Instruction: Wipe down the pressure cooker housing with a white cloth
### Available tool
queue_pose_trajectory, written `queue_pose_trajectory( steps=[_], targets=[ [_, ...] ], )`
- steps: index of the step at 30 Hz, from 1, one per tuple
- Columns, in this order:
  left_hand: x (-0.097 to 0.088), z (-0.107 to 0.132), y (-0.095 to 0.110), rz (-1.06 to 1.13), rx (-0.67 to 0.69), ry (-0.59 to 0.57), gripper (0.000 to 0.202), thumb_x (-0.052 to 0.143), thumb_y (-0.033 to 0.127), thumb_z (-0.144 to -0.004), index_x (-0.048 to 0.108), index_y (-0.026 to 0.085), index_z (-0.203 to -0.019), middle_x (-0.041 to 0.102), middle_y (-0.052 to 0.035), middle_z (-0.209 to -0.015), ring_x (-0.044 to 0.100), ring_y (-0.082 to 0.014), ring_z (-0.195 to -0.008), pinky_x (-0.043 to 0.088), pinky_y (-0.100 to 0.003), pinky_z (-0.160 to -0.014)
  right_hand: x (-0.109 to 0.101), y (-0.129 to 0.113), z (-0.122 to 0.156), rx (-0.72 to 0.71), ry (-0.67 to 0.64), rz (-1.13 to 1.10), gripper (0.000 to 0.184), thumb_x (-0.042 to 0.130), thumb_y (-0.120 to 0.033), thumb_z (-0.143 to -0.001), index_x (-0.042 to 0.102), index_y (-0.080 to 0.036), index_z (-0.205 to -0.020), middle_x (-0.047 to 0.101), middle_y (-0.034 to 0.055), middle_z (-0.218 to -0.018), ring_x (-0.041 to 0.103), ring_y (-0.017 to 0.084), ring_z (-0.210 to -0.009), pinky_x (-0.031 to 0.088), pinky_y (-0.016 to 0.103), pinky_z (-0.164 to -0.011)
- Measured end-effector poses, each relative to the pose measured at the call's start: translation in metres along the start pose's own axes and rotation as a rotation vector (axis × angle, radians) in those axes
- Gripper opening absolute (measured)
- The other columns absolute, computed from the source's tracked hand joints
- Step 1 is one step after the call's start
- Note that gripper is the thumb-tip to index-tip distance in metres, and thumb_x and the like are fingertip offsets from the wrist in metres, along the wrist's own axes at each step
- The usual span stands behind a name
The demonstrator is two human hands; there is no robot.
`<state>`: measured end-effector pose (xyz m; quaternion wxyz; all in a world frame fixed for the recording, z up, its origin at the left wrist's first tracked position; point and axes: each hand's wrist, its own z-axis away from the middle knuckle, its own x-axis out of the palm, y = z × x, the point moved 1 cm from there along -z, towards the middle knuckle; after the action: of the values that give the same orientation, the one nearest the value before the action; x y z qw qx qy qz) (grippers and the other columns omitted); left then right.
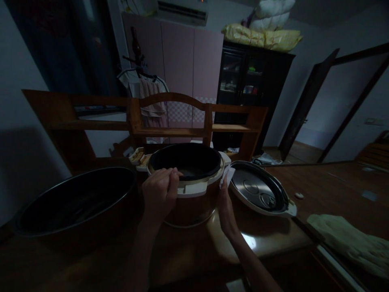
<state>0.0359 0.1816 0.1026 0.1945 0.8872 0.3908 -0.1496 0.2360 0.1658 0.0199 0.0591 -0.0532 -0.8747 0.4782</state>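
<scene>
"Where's the round brown cooker with a white rim [190, 211]?"
"Mid-table [179, 253]; left hand [160, 190] curled at its near-left rim, grip unclear; right hand [225, 205], fingers nearly straight, holds thin white tissue [229, 175] by its right side."

This place is looking like a room in a home. A pink wardrobe [178, 61] is standing at the back, clothes [148, 94] are hanging from a coat stand [135, 45] before it, and yellow bags [244, 35] are lying on top of a dark glass-fronted cabinet [275, 73]. An air conditioner [182, 12] is jutting out above the wardrobe, and a household cooker [190, 210] is sitting on the wooden worktop [179, 255].
</scene>
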Motion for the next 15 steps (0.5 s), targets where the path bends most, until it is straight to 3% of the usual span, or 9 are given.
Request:
queue_pose_trajectory(
  steps=[6, 10, 15],
  targets=[
    [-0.001, 0.0, 0.002, 0.008, -0.014, -0.009, 0.033, 0.04, 0.022, -0.099, 0.067, 0.016, -0.081, 0.066, -0.0038, -0.079, 0.059, -0.0148, -0.076, 0.039, -0.032, -0.077, 0.011, 0.007, 0.021, -0.131, 0.014, 0.169, 0.065, 0.032, -0.049, -0.102, 0.007, -0.031, -0.158, 0.0, -0.0057, -0.162, -0.003, 0.019, -0.15, 0.001, 0.042, -0.124],
    [-0.002, 0.0, 0.003, 0.004, -0.006, -0.014, 0.033, 0.039, 0.022, -0.098, 0.067, 0.016, -0.081, 0.065, -0.0039, -0.078, 0.058, -0.015, -0.075, 0.039, -0.032, -0.075, 0.014, 0.024, 0.034, -0.045, 0.029, 0.191, 0.067, 0.034, -0.051, -0.101, 0.004, -0.031, -0.158, -0.002, -0.0047, -0.162, -0.003, 0.019, -0.15, 0.002, 0.044, -0.124],
    [-0.001, 0.0, 0.003, 0.018, 0.0, -0.003, 0.033, 0.04, 0.022, -0.098, 0.067, 0.016, -0.081, 0.066, -0.004, -0.079, 0.058, -0.0149, -0.075, 0.039, -0.032, -0.075, 0.009, 0.029, 0.026, 0.061, 0.066, 0.076, 0.064, 0.023, -0.052, -0.103, -0.002, -0.029, -0.158, 0.002, -0.004, -0.162, -0.002, 0.016, -0.15, 0.002, 0.046, -0.123]
  ],
)
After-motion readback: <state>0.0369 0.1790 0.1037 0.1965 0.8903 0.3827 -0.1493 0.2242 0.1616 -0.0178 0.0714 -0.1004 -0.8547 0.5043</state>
